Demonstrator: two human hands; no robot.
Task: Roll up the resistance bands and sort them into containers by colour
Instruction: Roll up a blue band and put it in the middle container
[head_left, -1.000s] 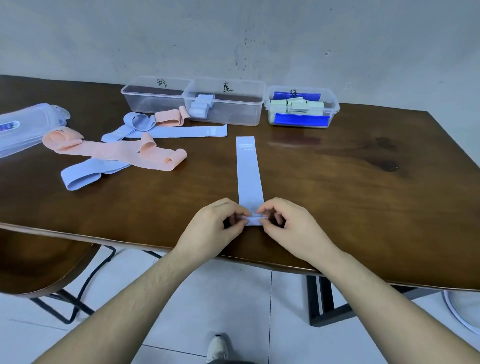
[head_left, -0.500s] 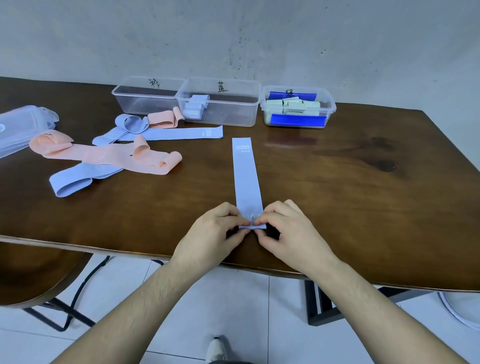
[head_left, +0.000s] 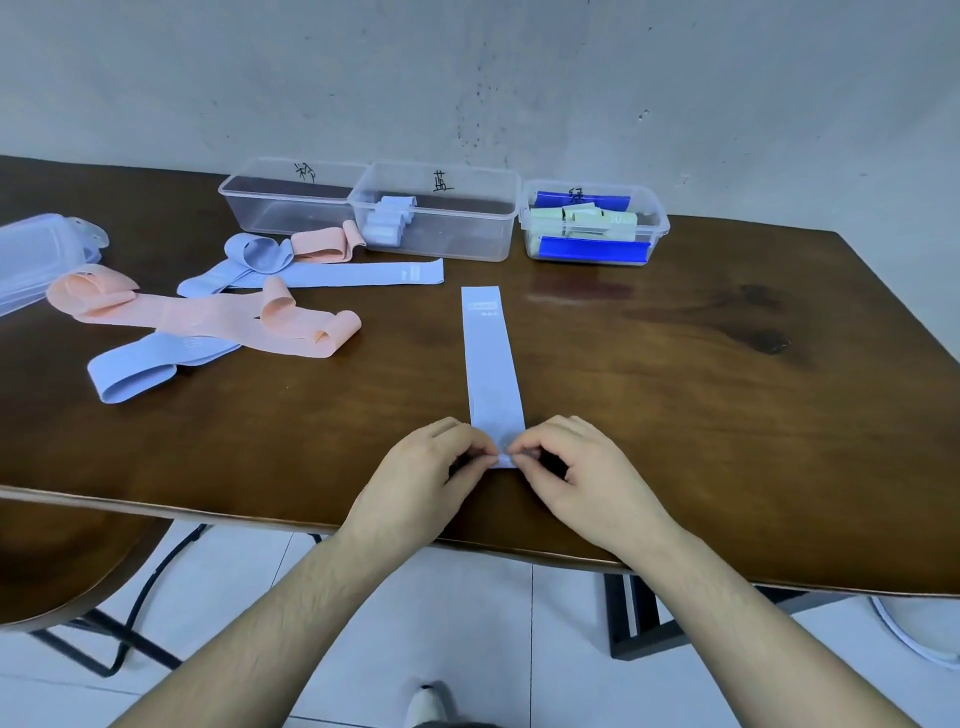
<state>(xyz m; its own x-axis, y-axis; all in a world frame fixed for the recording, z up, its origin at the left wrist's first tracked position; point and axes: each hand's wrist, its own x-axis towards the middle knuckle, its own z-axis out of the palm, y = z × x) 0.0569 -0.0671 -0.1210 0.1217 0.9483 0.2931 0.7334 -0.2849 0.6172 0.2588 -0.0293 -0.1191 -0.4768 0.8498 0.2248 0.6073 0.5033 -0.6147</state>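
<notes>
A light blue resistance band (head_left: 491, 364) lies flat and straight on the wooden table (head_left: 675, 405), running away from me. My left hand (head_left: 426, 478) and my right hand (head_left: 582, 478) both pinch its near end, which is curled into a small roll. At the back stand three clear containers: a left container (head_left: 285, 200) that looks empty, a middle container (head_left: 457, 218) holding rolled light blue bands, and a right container (head_left: 597, 228) with pale green rolls and dark blue pieces. Loose pink bands (head_left: 208, 314) and blue bands (head_left: 332, 273) lie at the left.
A clear plastic lid (head_left: 36, 254) lies at the far left edge. A wooden chair seat (head_left: 67, 561) sits below the table's left front. The table's near edge runs just under my wrists. A metal table leg (head_left: 639, 618) stands beneath on the tiled floor.
My fingertips have kept working the band's near end, the small roll staying between them. The view shifted slightly; the band's far end has not visibly moved.
</notes>
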